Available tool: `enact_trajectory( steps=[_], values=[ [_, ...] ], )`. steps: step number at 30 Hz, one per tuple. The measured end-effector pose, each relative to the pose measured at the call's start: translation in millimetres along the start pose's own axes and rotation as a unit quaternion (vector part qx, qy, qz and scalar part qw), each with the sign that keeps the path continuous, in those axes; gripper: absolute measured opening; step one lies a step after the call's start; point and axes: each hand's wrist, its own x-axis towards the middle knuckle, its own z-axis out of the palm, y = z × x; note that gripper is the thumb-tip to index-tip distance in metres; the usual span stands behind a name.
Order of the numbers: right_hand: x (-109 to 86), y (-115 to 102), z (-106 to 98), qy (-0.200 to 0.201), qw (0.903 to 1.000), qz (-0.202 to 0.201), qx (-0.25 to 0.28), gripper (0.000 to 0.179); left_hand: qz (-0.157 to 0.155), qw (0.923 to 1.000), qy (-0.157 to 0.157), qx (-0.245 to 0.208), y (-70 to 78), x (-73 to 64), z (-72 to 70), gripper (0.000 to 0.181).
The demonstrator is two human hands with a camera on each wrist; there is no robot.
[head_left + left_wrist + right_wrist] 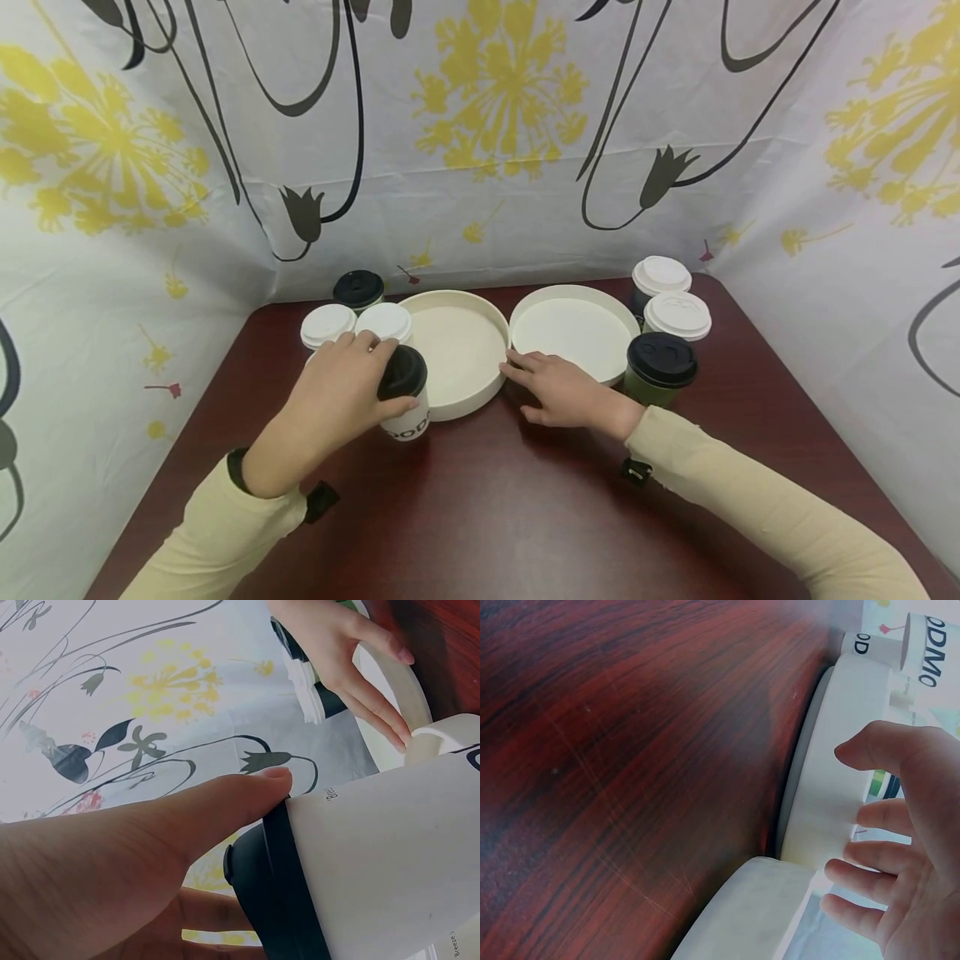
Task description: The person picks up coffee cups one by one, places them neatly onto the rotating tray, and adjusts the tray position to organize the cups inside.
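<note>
My left hand holds a white paper coffee cup from above, fingers and thumb around its black lid. In the left wrist view the thumb lies along the edge of that lid. My right hand reaches over the table with loosely extended fingers, their tips right at the rims where a cream round tray and a white round tray meet. Nothing is held in it. The right wrist view shows its spread fingers beside the two tray walls.
Left of the cream tray stand white-lidded cups and a black-lidded cup. By the white tray are two white-lidded cups and a green cup with a black lid. A patterned cloth hangs behind the dark red table.
</note>
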Motion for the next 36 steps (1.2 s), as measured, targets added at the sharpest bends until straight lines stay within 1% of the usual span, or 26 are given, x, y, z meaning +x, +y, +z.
enact_trajectory(
  steps=[10,19,22,30,33,36],
  values=[
    [0.2,0.4,0.0,0.000,1.0000,-0.002,0.000,0.070,-0.004,1.0000,-0.001,-0.004,-2.3,4.5,-1.6,0.073],
    [0.3,0.6,1.7,0.006,1.0000,-0.002,-0.003,0.069,-0.008,0.9998,0.005,-0.015,-5.6,11.4,-3.7,0.072],
    [0.4,0.4,1.7,0.008,1.0000,-0.003,-0.002,0.070,-0.004,0.9998,0.011,-0.017,-6.6,13.3,-3.6,0.072],
    [0.3,0.4,2.9,0.011,0.9999,-0.003,-0.002,0.070,0.008,0.9987,0.046,-0.021,-9.2,19.5,-1.0,0.072],
    [0.4,1.1,4.3,0.012,0.9999,-0.003,-0.003,0.070,0.010,0.9984,0.052,-0.022,-10.1,22.5,0.5,0.073],
    [0.3,0.8,4.3,0.012,0.9999,-0.002,-0.002,0.069,0.011,0.9985,0.049,-0.024,-10.9,25.6,1.8,0.074]
  ],
)
